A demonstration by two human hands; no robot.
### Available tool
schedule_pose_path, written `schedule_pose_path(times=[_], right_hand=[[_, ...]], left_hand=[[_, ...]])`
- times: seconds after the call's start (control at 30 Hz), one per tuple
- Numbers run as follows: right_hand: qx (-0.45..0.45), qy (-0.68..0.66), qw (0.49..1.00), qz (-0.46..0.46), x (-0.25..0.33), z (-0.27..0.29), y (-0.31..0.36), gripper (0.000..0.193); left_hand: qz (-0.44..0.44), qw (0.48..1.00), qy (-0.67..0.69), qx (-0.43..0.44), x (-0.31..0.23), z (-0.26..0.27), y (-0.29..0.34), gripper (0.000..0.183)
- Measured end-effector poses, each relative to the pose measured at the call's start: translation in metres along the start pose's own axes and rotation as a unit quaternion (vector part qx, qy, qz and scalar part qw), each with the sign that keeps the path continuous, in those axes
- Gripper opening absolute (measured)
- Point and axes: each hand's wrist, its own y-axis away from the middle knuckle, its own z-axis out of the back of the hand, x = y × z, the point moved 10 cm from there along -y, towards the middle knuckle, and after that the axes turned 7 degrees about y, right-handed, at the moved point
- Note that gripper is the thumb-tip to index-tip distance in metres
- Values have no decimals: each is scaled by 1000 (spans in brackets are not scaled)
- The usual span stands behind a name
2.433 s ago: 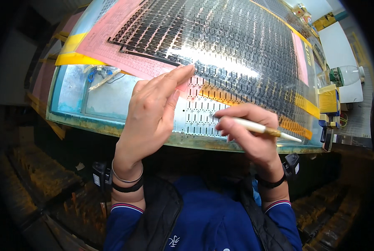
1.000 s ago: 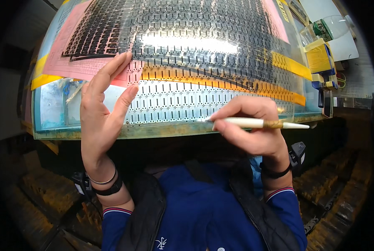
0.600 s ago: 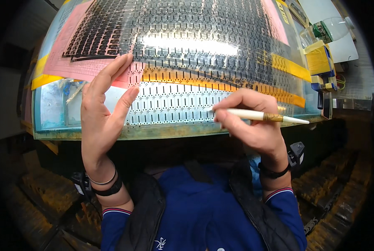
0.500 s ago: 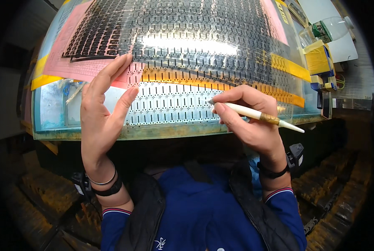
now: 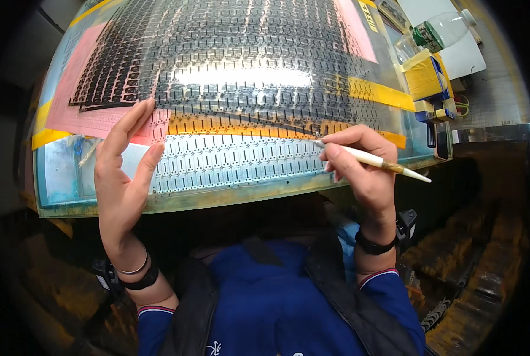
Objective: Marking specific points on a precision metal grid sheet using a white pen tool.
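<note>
a glass-topped table (image 5: pixel 217 202) spans the upper half; on it, toward twelve o'clock, a dark-patterned transparent film (image 5: pixel 229 161) partly overlies a pink sheet (image 5: pixel 69 115). at nine o'clock the left hand (image 5: pixel 119 181) rests at the film's edge — thumb spread from the fingers. at three o'clock the right hand (image 5: pixel 364 172) clamps its fingers on a white pen-shaped tool (image 5: pixel 367 158), tip by the film — tail toward four o'clock.
</note>
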Motion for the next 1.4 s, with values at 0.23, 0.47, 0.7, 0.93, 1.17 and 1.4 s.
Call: schedule_pose_path(times=[0.23,0.47,0.7,0.93,1.17,1.4], right_hand=[[42,89,992,79,10,-17,0,13],[62,104,990,72,15,-21,-1,12],[72,101,990,74,11,-24,-5,10],[115,112,981,105,18,-26,-1,8],[126,97,984,80,12,-25,0,9],[139,104,981,82,15,-28,0,10]], left_hand=[[-13,1000,-2,7,1,-1,-1,51],[-10,1000,9,10,-1,-1,-1,52],[12,999,11,47,6,-5,0,53],[14,999,12,43,4,-4,0,53],[0,1000,23,12,3,-2,-1,51],[0,1000,23,17,2,-2,-1,52]])
